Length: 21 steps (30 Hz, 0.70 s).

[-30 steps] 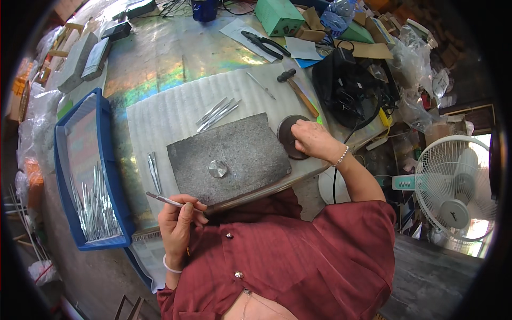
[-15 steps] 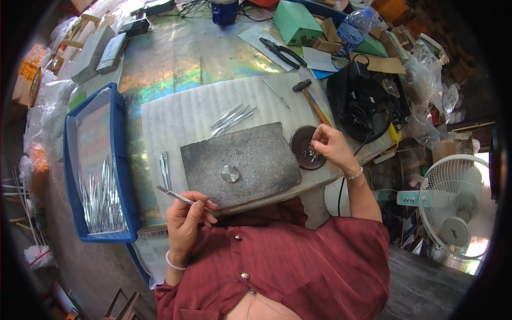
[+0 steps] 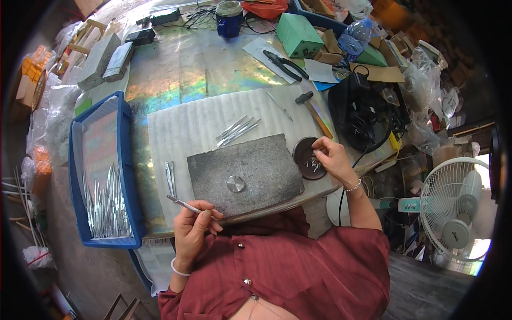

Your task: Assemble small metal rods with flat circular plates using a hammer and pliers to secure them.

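Note:
My left hand (image 3: pixel 194 226) is closed on a slim silver metal tool (image 3: pixel 184 205), held tilted over the table's near edge. At the right, my right hand (image 3: pixel 333 159) hovers at the rim of a round brown dish (image 3: pixel 300 150) with its fingertips pinched together. Any small piece between them is too small to make out. Tiny metal pins (image 3: pixel 313 163) lie inside the dish. Between the hands is a dark grey stone slab (image 3: pixel 256 165) bearing a small round metal block (image 3: pixel 235 184). Similar slim metal tools (image 3: pixel 238 131) lie beyond the slab, and a few more (image 3: pixel 170 178) to its left.
A blue tray (image 3: pixel 127 160) full of slim metal tools stands at the left. White foam sheeting (image 3: pixel 186 120) lies under the slab. A hammer (image 3: pixel 314 114), black pliers (image 3: pixel 285 65) and a black bag (image 3: pixel 346 106) are farther right. A fan (image 3: pixel 456 210) stands beyond the table's right side.
My right fingertips have shifted from over the pins toward the dish's far right rim. My left hand keeps its grip on the slim tool. The whole view has shifted slightly.

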Tool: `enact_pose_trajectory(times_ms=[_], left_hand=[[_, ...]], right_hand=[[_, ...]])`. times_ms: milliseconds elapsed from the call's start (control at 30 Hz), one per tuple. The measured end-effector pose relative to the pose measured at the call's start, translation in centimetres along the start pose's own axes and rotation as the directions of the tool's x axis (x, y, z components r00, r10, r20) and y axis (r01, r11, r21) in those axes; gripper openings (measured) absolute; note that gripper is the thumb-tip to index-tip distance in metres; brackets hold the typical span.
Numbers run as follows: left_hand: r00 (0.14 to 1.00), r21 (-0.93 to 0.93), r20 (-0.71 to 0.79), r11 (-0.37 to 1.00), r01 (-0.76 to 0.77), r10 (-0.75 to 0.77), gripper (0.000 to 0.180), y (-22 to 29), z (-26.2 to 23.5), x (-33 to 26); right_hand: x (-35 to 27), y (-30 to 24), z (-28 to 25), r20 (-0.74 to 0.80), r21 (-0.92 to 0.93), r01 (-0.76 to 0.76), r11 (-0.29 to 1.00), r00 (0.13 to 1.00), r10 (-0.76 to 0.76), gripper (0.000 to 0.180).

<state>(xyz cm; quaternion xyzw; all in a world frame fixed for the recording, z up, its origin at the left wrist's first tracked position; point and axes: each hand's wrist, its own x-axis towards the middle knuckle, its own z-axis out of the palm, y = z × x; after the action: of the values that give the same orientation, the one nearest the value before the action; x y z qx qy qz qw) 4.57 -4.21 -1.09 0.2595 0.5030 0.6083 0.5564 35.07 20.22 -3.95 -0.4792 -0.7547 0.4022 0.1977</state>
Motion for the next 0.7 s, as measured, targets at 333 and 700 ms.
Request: enact_pose_trajectory(times_ms=[333, 700], left_hand=[[0.999, -0.160, 0.038, 0.987, 0.029, -0.023, 0.015, 0.6, 0.4, 0.8], [0.994, -0.242, 0.025, 0.965, -0.101, 0.110, 0.015, 0.2, 0.3, 1.4]], right_hand=[[-1.8, -8.2, 3.6, 0.314, 0.512, -0.072, 0.856, 0.943, -0.109, 0.014], [-2.2, -15.3, 9.6, 0.434, 0.659, 0.029, 0.752, 0.802, -0.411, 0.011]])
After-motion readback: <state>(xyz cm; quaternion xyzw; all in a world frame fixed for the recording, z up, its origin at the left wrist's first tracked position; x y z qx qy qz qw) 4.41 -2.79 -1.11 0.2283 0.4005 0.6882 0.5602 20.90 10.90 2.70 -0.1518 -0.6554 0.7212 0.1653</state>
